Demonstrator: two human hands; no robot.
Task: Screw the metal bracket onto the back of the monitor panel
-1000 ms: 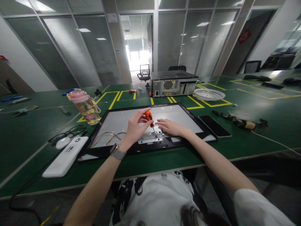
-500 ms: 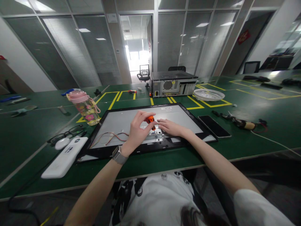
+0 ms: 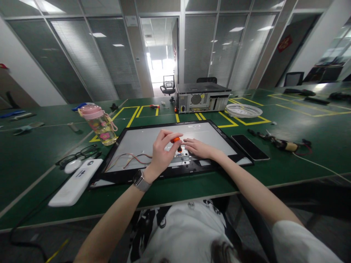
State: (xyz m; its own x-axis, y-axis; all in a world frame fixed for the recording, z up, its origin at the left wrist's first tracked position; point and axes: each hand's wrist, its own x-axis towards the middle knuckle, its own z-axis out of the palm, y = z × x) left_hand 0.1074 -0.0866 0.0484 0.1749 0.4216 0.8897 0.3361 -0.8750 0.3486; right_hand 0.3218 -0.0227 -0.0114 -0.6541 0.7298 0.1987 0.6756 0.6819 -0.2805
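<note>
A flat display panel point(image 3: 137, 137) with a black frame lies on the green table in front of me. My left hand point(image 3: 162, 150), with a watch on its wrist, grips the orange and black handle of a screwdriver point(image 3: 179, 149) between thumb and fingers. The tool points down at a metal bracket point(image 3: 184, 159) near the panel's front edge. Resting on the panel just right of the screwdriver, my right hand point(image 3: 199, 148) has its fingers stretched out. Thin coloured wires point(image 3: 131, 157) lie on the panel's left part.
A pink-lidded bottle point(image 3: 99, 126), glasses point(image 3: 87, 152) and a white device point(image 3: 75, 184) stand or lie left. A phone point(image 3: 250, 147) and cabled parts point(image 3: 285, 145) lie right. Behind are a computer case point(image 3: 203, 98) and a white basket point(image 3: 244, 110).
The screwdriver handle stands slightly differently in my left hand, and the left wrist has shifted a little to the right. My right hand has stayed in place.
</note>
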